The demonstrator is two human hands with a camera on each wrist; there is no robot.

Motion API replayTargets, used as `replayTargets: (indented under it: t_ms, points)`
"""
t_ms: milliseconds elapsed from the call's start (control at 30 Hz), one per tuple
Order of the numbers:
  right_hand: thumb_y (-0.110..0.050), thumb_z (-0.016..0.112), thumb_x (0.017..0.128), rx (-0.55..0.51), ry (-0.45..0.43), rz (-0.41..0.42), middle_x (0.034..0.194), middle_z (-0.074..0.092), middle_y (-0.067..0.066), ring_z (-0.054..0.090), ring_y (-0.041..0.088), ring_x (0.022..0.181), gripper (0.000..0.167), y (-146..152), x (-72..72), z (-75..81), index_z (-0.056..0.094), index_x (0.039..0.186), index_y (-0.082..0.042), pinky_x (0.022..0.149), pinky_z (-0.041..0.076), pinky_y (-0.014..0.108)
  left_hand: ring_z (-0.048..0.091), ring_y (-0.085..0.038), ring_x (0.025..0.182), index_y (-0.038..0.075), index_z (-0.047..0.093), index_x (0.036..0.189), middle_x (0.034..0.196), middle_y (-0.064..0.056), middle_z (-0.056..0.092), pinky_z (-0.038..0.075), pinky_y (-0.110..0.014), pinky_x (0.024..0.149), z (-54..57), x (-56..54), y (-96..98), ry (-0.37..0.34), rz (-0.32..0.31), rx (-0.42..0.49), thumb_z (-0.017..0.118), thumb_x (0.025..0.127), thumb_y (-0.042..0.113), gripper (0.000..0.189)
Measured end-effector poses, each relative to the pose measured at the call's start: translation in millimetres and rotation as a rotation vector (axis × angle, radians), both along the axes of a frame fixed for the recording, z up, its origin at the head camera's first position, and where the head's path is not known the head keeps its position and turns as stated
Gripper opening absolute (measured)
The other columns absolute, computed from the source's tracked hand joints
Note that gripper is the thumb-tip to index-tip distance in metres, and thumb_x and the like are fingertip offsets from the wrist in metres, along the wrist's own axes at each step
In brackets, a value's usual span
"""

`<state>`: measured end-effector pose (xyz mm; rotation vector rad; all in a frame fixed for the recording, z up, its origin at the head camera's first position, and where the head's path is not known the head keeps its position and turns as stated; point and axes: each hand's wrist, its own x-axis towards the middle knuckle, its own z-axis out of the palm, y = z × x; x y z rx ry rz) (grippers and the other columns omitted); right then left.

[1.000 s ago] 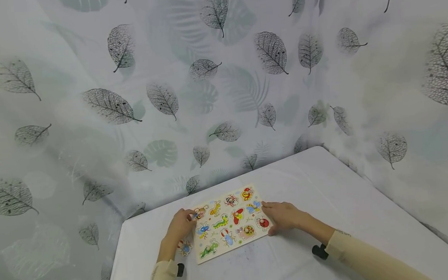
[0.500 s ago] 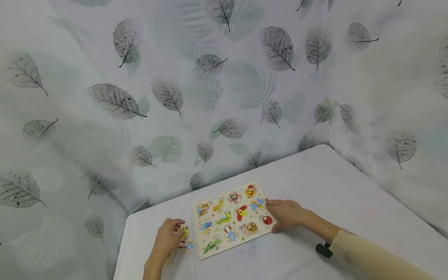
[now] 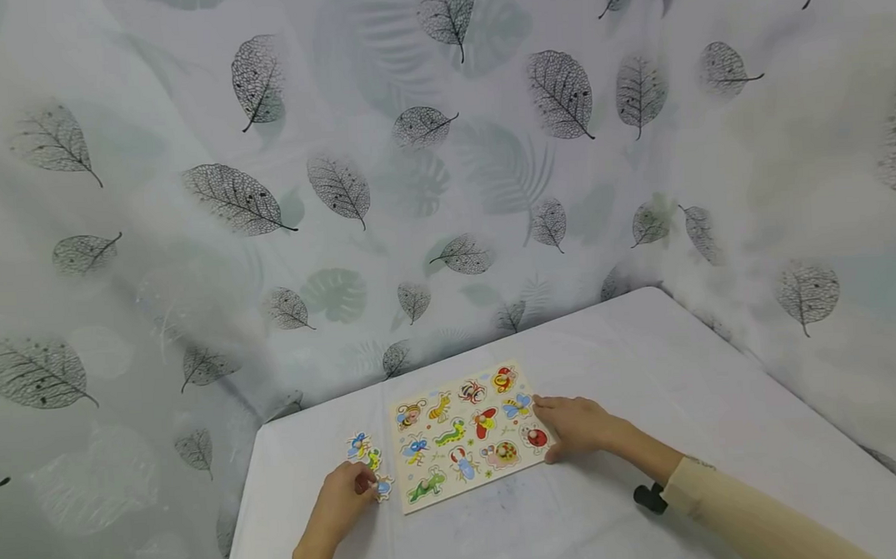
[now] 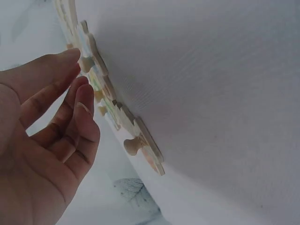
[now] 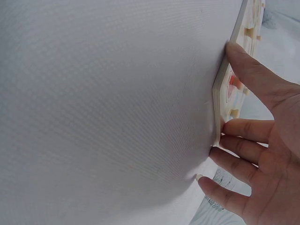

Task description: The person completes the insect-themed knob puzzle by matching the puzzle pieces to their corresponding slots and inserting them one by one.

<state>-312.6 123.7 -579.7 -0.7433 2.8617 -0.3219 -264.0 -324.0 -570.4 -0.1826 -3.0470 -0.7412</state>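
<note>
A wooden peg puzzle board with colourful insect pictures lies flat on the white table. My right hand rests at its right side; in the right wrist view the straight thumb and fingers touch the board's edge. Left of the board my left hand is low over loose puzzle pieces, fingers bent beside a blue beetle piece. The left wrist view has thumb and fingertips right at a piece's knob, not wrapped round it. A blue insect piece and a green-yellow piece lie just beyond.
Another knobbed piece lies on the table near the left hand in the left wrist view. The white-covered table meets a leaf-printed curtain at the back and sides. A black wrist device is on the right wrist.
My left hand has left the board's upper left corner and moved left and nearer over the loose pieces, uncovering the blue insect piece. The right hand stays at the board's right edge.
</note>
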Motion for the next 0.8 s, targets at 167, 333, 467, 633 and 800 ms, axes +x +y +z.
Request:
replayTargets:
  t_ms: [167,333,467,633,800]
  points:
    - [-0.05,0.088,0.08,-0.014,0.0,0.006,0.161,0.046,0.014,0.045,0.033,0.147,0.09,0,0.4,1.5,0.056,0.148,-0.001,0.112,0.047,0.06,0.054,-0.011,0.075,0.013,0.071,0.09,0.082,0.004,0.057,0.049,-0.024,0.063,-7.0,-1.4,2.5,0.003,0.042,-0.022,0.083,0.086,0.009,0.014]
    - [-0.048,0.089,0.081,-0.01,-0.005,0.005,0.161,0.046,0.014,0.044,0.033,0.148,0.09,-1,0.4,3.1,0.055,0.149,0.0,0.113,0.046,0.059,0.053,-0.011,0.073,0.014,0.069,0.085,0.08,0.004,0.057,0.048,-0.024,0.062,-13.6,-2.8,8.3,0.025,0.1,-0.025,0.081,0.087,0.01,0.014]
    - [-0.048,0.088,0.081,-0.011,0.0,0.003,0.161,0.046,0.015,0.045,0.034,0.147,0.089,-1,0.9,4.1,0.055,0.149,0.0,0.113,0.046,0.06,0.052,-0.012,0.07,0.013,0.067,0.082,0.076,0.004,0.057,0.045,-0.024,0.058,-13.6,-2.2,13.6,0.042,0.137,-0.031,0.081,0.086,0.009,0.015]
    - [-0.048,0.088,0.081,-0.014,0.005,0.003,0.161,0.046,0.014,0.045,0.033,0.147,0.09,-1,1.1,3.7,0.055,0.149,0.0,0.113,0.046,0.06,0.051,-0.012,0.068,0.012,0.067,0.081,0.074,0.003,0.056,0.043,-0.024,0.055,-11.7,-1.4,17.4,0.049,0.159,-0.038,0.081,0.086,0.007,0.015]
    - [-0.049,0.088,0.081,-0.005,0.012,0.012,0.161,0.046,0.014,0.046,0.033,0.147,0.09,0,0.8,2.4,0.055,0.149,-0.001,0.112,0.047,0.059,0.052,-0.012,0.068,0.012,0.068,0.082,0.075,0.003,0.057,0.045,-0.023,0.055,-12.5,-1.5,18.2,0.04,0.178,-0.032,0.08,0.086,0.007,0.014]
